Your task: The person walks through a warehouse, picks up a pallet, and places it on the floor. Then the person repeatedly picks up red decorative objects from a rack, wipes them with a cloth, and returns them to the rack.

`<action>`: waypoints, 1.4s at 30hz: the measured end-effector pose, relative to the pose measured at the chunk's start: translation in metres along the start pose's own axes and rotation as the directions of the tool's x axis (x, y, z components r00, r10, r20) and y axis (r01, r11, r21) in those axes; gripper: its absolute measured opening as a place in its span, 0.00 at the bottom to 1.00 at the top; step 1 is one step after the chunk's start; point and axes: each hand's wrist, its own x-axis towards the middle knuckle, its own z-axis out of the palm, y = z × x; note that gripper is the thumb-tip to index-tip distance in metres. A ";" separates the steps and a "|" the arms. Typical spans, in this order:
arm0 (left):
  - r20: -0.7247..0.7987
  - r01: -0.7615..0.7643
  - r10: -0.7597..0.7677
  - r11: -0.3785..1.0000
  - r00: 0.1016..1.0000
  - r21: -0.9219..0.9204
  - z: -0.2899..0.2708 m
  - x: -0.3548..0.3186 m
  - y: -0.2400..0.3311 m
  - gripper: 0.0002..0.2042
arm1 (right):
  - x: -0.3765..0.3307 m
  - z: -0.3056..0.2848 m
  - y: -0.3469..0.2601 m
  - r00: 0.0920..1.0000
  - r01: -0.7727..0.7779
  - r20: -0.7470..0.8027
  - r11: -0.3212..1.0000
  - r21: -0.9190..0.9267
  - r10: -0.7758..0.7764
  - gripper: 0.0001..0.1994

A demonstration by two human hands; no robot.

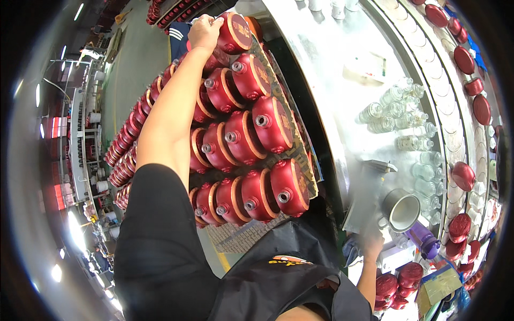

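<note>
My left arm reaches to the far end of a rack of round, flat-sided red bottles (246, 138) with gold rims and short clear necks. There my left hand (206, 33) is closed on the edge of one red bottle (234, 33), whose flat decorated face shows. Down at the right, my right hand (373, 243) is smeared by motion beside a metal mug (402, 210). A blurred greyish shape (364, 206) shows just above that hand, and whether its fingers hold it cannot be made out.
Several clear glass bottles (393, 109) lie and stand on the metal table (332, 80). Beyond it curves a conveyor (447, 107) with red bottles along it. A purple flask (423, 241), more red bottles (399, 283) and a box (441, 289) are at the lower right.
</note>
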 end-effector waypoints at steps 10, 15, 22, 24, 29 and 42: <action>-0.182 -0.328 0.274 0.810 0.945 -0.486 -0.150 0.009 0.105 0.14 | -0.082 -0.113 0.000 0.981 -0.108 -0.052 0.744 0.660 0.188 0.07; 0.000 -0.143 0.235 0.593 0.972 -0.792 -0.222 -0.032 0.171 0.12 | -0.105 -0.243 -0.056 0.969 0.066 -0.021 -0.178 0.982 0.247 0.12; 0.080 -0.016 0.346 0.265 0.935 -0.964 -0.270 -0.100 0.245 0.09 | -0.028 -0.303 -0.174 0.987 0.141 -0.162 -0.609 0.781 0.021 0.24; 0.066 -0.028 0.372 0.242 0.926 -0.970 -0.275 -0.116 0.259 0.09 | 0.004 -0.309 -0.199 0.969 0.121 -0.227 -0.607 0.785 -0.101 0.24; 0.094 0.032 0.388 0.164 0.917 -0.986 -0.276 -0.157 0.281 0.10 | 0.020 -0.296 -0.237 0.969 0.212 -0.246 -0.575 0.790 0.020 0.16; -0.234 -0.488 0.543 0.387 0.807 -0.782 -0.286 -0.224 0.292 0.10 | 0.033 -0.287 -0.247 0.867 0.443 -0.498 -0.487 0.753 0.019 0.19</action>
